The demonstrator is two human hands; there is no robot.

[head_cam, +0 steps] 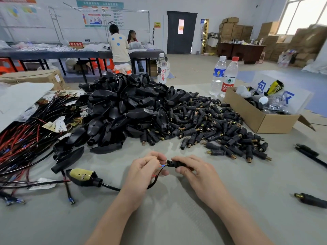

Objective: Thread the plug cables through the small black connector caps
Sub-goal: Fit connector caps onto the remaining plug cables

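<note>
My left hand [145, 171] pinches the end of a black plug cable [155, 180] whose red and blue wire tips point right. My right hand [194, 171] grips a small black connector cap [174, 163] right at those tips. The cable loops down and runs left to a black plug housing with a yellowish circuit board [83, 176] lying on the table. A heap of small black caps with brass ends [212, 128] lies just beyond my hands. Larger black plug shells [123, 110] are piled behind, to the left.
A tangle of red and black cables [23, 142] covers the left of the grey table. A cardboard box [261, 119] and two water bottles [224, 76] stand at the right. Loose black parts [311, 200] lie at the right edge. Two people work at a far table.
</note>
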